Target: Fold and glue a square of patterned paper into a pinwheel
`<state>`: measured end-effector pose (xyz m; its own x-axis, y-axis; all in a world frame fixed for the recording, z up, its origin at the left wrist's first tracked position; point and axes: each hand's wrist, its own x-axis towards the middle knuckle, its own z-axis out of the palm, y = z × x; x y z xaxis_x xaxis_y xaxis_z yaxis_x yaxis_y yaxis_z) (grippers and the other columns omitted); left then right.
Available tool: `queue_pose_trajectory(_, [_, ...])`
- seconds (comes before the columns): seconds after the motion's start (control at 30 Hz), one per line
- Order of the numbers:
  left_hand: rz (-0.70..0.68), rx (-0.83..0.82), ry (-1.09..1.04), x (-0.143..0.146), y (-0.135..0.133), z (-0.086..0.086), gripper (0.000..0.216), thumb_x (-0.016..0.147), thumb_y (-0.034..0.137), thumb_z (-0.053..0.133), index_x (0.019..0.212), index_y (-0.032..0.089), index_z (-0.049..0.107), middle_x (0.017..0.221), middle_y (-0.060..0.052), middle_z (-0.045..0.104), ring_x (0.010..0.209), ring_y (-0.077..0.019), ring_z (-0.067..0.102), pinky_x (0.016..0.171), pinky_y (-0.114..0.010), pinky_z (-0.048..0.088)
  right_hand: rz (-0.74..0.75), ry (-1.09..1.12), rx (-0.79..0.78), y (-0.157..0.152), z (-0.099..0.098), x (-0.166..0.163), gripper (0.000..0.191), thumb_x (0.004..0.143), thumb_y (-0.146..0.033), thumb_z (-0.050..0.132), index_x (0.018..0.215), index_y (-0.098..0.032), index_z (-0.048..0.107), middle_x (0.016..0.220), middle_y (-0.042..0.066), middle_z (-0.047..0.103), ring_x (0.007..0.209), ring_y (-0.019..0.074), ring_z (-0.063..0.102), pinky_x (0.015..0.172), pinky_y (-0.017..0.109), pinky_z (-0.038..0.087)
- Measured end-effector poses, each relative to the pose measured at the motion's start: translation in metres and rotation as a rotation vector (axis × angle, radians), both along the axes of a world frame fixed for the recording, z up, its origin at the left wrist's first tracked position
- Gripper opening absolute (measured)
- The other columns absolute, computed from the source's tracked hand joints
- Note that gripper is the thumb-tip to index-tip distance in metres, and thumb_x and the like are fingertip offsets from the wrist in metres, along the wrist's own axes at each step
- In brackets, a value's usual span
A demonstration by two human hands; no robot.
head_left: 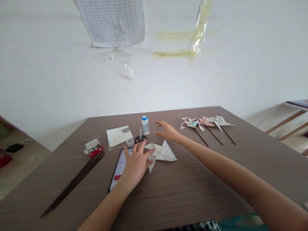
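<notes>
A folded paper pinwheel (166,152) without a stick lies on the table near its middle. My left hand (137,158) has its fingers spread, with the thumb side touching the pinwheel's left blades and the wrist over a phone. My right hand (166,131) is held out just beyond the pinwheel, fingers apart and nothing in them, close to a glue bottle (145,125) with a blue cap. Black-handled scissors (140,137) lie between the bottle and my left fingertips.
A phone (119,168) shows a timer. Farther left are a small round container (130,142), paper sheets (119,136), a red-and-white box (93,148) of small metal pieces, and several dark sticks (74,183). Three pinwheels on sticks (207,122) lie back right. A wall (149,89) stands behind the table.
</notes>
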<state>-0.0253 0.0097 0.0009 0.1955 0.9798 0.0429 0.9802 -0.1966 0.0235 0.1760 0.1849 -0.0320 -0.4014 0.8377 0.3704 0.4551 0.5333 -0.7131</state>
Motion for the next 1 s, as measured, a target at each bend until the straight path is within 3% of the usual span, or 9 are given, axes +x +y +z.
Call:
queue_pose_trajectory(0.13, [0.012,0.002,-0.003,-0.001,0.001,-0.001,0.052,0.108,0.023,0.075,0.155,0.043,0.077,0.187,-0.011,0.048,0.167,-0.0488,0.049,0.131,-0.096,0.027,0.04,0.147,-0.104,0.02,0.002,-0.034,0.081,0.085,-0.022,0.097,0.16,-0.024,0.067,0.166,0.02,0.068,0.147,0.0365,0.072,0.125,0.058,0.058])
queue_pose_trajectory(0.27, [0.025,-0.009,0.02,0.0,0.001,0.002,0.054,0.108,0.022,0.075,0.159,0.042,0.074,0.188,-0.011,0.047,0.17,-0.0461,0.047,0.133,-0.094,0.026,0.036,0.203,-0.145,0.028,-0.004,-0.06,0.086,0.084,-0.017,0.096,0.163,-0.027,0.064,0.158,0.015,0.075,0.143,0.0336,0.075,0.12,0.055,0.063])
queue_pose_trajectory(0.5, [0.019,0.015,0.028,-0.001,-0.001,0.005,0.043,0.106,0.022,0.078,0.147,0.031,0.079,0.187,-0.013,0.048,0.166,-0.0479,0.051,0.132,-0.094,0.029,-0.048,0.226,-0.134,0.034,-0.008,-0.077,0.049,0.086,-0.02,0.093,0.132,-0.026,0.079,0.122,0.006,0.085,0.125,0.0312,0.079,0.116,0.053,0.064])
queue_pose_trajectory(0.6, [0.013,0.02,0.037,-0.002,-0.001,0.004,0.035,0.106,0.022,0.077,0.14,0.029,0.081,0.187,-0.013,0.049,0.164,-0.0472,0.053,0.131,-0.094,0.03,-0.076,0.247,-0.126,0.034,-0.009,-0.073,0.037,0.084,-0.022,0.094,0.119,-0.026,0.081,0.112,0.005,0.084,0.117,0.0313,0.079,0.113,0.053,0.063])
queue_pose_trajectory(0.73, [0.0,0.026,0.028,-0.003,-0.001,0.003,0.034,0.106,0.02,0.076,0.138,0.031,0.082,0.186,-0.012,0.05,0.164,-0.0457,0.054,0.131,-0.094,0.031,-0.1,0.318,-0.119,0.031,-0.007,-0.058,0.036,0.084,-0.029,0.096,0.116,-0.024,0.08,0.109,0.006,0.085,0.113,0.0308,0.08,0.111,0.053,0.063])
queue_pose_trajectory(0.87, [0.01,0.034,0.017,-0.001,-0.002,0.001,0.043,0.108,0.014,0.07,0.145,0.034,0.081,0.184,-0.012,0.053,0.164,-0.0435,0.055,0.132,-0.092,0.032,-0.094,0.418,-0.105,0.021,0.004,-0.029,0.043,0.084,-0.038,0.093,0.123,-0.024,0.08,0.113,0.008,0.086,0.109,0.0308,0.081,0.104,0.048,0.064])
queue_pose_trajectory(1.0, [0.031,0.065,-0.006,0.004,-0.003,0.002,0.051,0.107,0.014,0.07,0.154,0.034,0.076,0.181,-0.015,0.056,0.163,-0.0437,0.058,0.132,-0.092,0.033,-0.045,0.524,-0.111,-0.001,0.016,0.014,0.059,0.083,-0.051,0.092,0.133,-0.025,0.075,0.105,0.005,0.084,0.094,0.0274,0.079,0.089,0.043,0.064])
